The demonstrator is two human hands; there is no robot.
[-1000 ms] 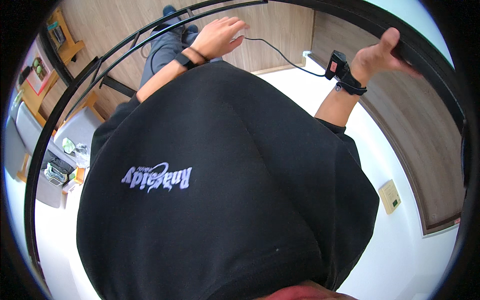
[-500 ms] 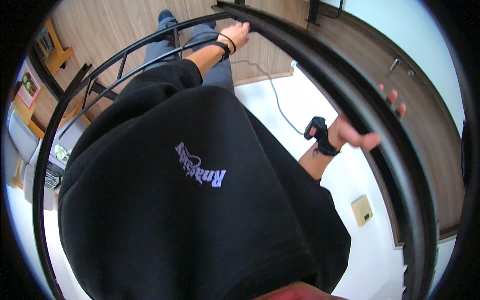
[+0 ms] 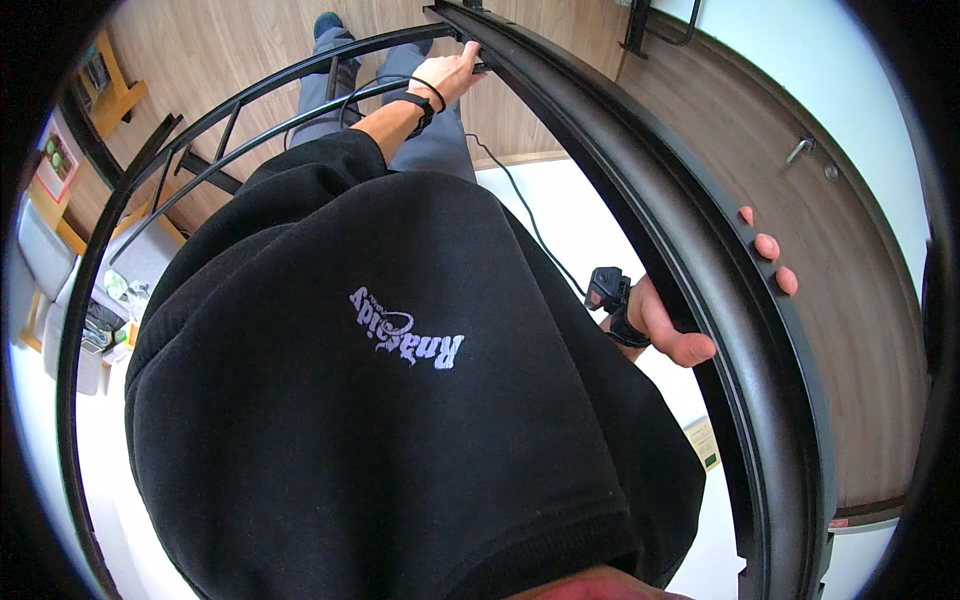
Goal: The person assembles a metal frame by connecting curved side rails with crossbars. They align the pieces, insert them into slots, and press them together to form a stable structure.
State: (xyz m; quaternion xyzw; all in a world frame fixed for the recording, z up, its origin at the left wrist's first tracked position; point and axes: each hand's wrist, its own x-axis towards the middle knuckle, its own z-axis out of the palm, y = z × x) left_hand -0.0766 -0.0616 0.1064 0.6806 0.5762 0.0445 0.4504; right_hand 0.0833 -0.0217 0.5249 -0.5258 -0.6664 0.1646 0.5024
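gripping blk metal beam [image 3: 640, 170] w/ r fingers [image 3: 767, 247], l fingers [image 3: 466, 58] round rail [image 3: 250, 143], wood flr [image 3: 210, 40], brn door [image 3: 860, 300]

Right fingers [image 3: 767, 246] wrap a broad black rail [image 3: 685, 230], while left fingers [image 3: 466, 62] grip the adjoining thin frame [image 3: 400, 40].

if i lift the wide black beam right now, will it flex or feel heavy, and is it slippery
Probably stiff: the beam looks like metal with ridged edges. It may feel heavy, being long and wide enough to spread the right hand across it. Its smooth sheen suggests it could be somewhat slippery.
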